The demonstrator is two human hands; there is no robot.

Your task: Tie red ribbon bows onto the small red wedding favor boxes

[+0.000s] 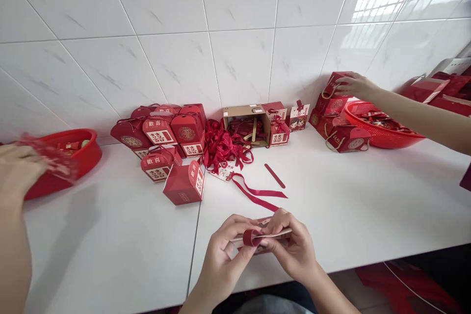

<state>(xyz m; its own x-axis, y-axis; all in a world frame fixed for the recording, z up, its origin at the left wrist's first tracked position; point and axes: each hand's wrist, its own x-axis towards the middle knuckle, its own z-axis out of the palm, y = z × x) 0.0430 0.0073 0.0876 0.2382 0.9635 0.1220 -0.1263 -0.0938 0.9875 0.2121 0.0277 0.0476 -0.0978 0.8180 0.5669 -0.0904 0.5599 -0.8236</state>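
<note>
Near the table's front edge, my left hand (230, 248) and my right hand (294, 245) meet over a small red-and-white gift box (263, 250). A looped red strip (250, 238) stands up from its top edge, pinched between my left thumb and fingers. My right thumb and fingers close on the box's upper edge. My hands cover much of the box. Just beyond lies a loose red ribbon (257, 196), and past it a flat dark red strip (274, 175).
Red gift boxes (184, 184) stand at the left back, beside a pile of ribbons (221, 142) and an open carton (241, 110). A co-worker's hand (18, 167) blurs near a red basket (93, 152); another person's hand (355, 86) touches boxes by a second basket (393, 142).
</note>
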